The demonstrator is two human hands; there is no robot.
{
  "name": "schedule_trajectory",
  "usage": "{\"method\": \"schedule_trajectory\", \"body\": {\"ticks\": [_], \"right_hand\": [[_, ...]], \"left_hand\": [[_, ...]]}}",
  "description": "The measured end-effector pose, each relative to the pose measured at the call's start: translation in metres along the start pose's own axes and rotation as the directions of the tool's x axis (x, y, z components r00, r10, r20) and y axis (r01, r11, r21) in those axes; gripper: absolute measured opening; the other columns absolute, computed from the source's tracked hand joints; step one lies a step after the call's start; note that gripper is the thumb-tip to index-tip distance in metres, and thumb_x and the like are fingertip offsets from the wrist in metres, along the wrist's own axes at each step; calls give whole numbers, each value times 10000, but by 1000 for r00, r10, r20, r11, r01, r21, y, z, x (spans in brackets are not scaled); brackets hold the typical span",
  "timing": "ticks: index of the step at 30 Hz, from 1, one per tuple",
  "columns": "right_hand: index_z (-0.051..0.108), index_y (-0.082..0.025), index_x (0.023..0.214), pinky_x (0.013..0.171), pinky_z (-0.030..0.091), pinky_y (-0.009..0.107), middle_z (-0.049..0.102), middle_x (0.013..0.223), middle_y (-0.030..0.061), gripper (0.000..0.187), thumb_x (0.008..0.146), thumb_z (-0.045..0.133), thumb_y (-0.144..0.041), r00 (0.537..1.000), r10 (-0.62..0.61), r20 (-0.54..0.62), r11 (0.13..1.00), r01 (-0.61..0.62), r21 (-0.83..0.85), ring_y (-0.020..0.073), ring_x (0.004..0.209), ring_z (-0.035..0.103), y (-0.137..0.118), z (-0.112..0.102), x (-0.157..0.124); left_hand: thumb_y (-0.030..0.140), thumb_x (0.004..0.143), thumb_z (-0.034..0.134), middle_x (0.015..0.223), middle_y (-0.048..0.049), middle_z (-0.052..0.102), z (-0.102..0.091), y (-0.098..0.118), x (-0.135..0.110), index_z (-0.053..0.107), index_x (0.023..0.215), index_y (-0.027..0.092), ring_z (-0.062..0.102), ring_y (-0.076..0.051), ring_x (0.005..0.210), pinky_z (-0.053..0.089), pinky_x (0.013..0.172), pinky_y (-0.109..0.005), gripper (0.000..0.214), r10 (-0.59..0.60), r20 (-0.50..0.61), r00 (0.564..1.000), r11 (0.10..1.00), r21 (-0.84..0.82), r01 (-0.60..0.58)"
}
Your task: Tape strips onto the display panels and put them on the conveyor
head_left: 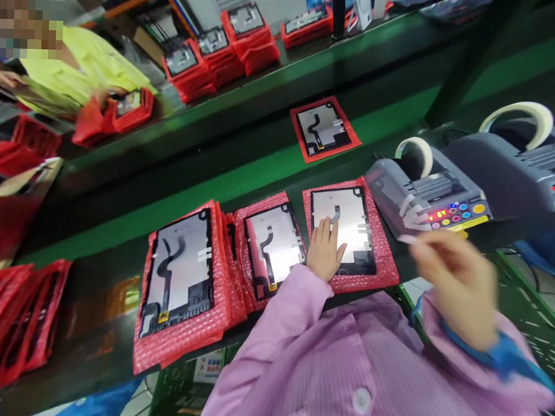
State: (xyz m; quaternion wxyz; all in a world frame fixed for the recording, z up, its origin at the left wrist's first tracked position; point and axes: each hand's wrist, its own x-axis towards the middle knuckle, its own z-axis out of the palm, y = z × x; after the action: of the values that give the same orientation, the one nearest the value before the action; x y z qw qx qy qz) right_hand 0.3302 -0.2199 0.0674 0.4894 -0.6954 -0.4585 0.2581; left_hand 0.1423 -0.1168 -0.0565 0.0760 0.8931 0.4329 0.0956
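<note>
My left hand [325, 251] lies flat, fingers stretched out, on a silver-backed display panel [353, 226] and over part of its dark flex cable. Red bubble wrap [384, 269] lies under that panel. My right hand [461, 287], somewhat blurred, pinches a short strip of white tape [408, 239] just in front of a tape dispenser [442, 189] with lit red digits. Other strips hang at the dispenser's front. To the left of my left hand are a second display panel [282, 250] and, farther left, another panel [189, 253] on a stack of red bubble wrap.
A further panel [323, 128] on red wrap lies across the green strip. At right stands a second tape dispenser [511, 149]. Red-wrapped stacks [251, 40] line the far bench; others [23, 320] lie at lower left. A co-worker in yellow [89, 68] handles red sleeves.
</note>
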Motion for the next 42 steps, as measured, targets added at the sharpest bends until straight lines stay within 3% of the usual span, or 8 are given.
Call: {"method": "schedule_trajectory", "body": {"ticks": [2, 4, 7, 11, 27, 33, 38, 42], "right_hand": [[604, -204, 781, 625, 425, 284, 626, 729, 17, 167, 865, 591, -347, 990, 32, 140, 999, -29, -26, 150, 638, 550, 0, 56, 27], [601, -185, 732, 668, 416, 283, 642, 721, 21, 126, 840, 578, -246, 981, 102, 167, 983, -73, -168, 144, 639, 550, 16, 98, 61], [623, -171, 743, 682, 392, 277, 671, 728, 35, 117, 842, 569, -203, 965, 201, 171, 934, -135, -332, 152, 667, 569, 45, 126, 96], [665, -165, 768, 650, 361, 265, 692, 742, 44, 136, 854, 584, -233, 949, 231, 215, 894, -120, -432, 153, 670, 571, 58, 129, 106], [691, -161, 863, 692, 365, 302, 707, 875, 94, 170, 884, 540, -237, 944, 235, 230, 760, -31, -649, 205, 777, 609, 42, 140, 103], [679, -167, 818, 698, 386, 300, 711, 843, 88, 139, 854, 548, -197, 935, 259, 241, 798, -67, -599, 208, 790, 624, 45, 138, 106], [628, -169, 747, 675, 427, 270, 664, 698, 36, 123, 826, 534, -179, 931, 299, 211, 929, -234, -285, 162, 679, 602, 58, 131, 116], [644, -166, 737, 660, 413, 260, 653, 669, 21, 117, 812, 564, -207, 925, 261, 275, 938, -176, -298, 145, 641, 574, 60, 128, 116]], "left_hand": [[410, 1012, 391, 1516, -221, 465, -7, 1, 6, 376, 1489, 57, 438, -329, 1394, 380, 1130, -489, 594, -19, 7, 1000, 1000, 2, 19], [406, 1010, 395, 1474, -213, 508, -13, 1, 13, 411, 1469, 70, 497, -321, 1324, 403, 1094, -479, 569, -34, 29, 999, 999, 16, 33], [383, 1008, 408, 1461, -203, 519, -18, 1, 19, 438, 1453, 72, 515, -309, 1289, 403, 1084, -466, 544, -45, 67, 997, 999, 29, 43], [388, 1016, 380, 1491, -202, 494, -17, 2, 19, 412, 1478, 66, 465, -311, 1351, 365, 1123, -479, 564, -60, 95, 994, 998, -4, 61], [435, 1012, 380, 1484, -203, 504, -18, 2, 21, 393, 1484, 13, 468, -310, 1343, 360, 1131, -458, 633, -100, 113, 989, 994, -42, 105], [385, 1022, 347, 1485, -203, 501, -20, 4, 21, 434, 1468, 59, 481, -306, 1334, 366, 1123, -477, 559, -83, 117, 990, 996, -15, 86], [357, 1011, 375, 1479, -205, 503, -19, 6, 20, 415, 1481, 57, 473, -308, 1341, 366, 1127, -481, 559, -92, 115, 989, 995, -15, 95], [354, 1008, 376, 1479, -205, 502, -18, 6, 20, 424, 1473, 64, 472, -308, 1341, 360, 1134, -484, 551, -99, 96, 990, 994, -34, 103]]}}
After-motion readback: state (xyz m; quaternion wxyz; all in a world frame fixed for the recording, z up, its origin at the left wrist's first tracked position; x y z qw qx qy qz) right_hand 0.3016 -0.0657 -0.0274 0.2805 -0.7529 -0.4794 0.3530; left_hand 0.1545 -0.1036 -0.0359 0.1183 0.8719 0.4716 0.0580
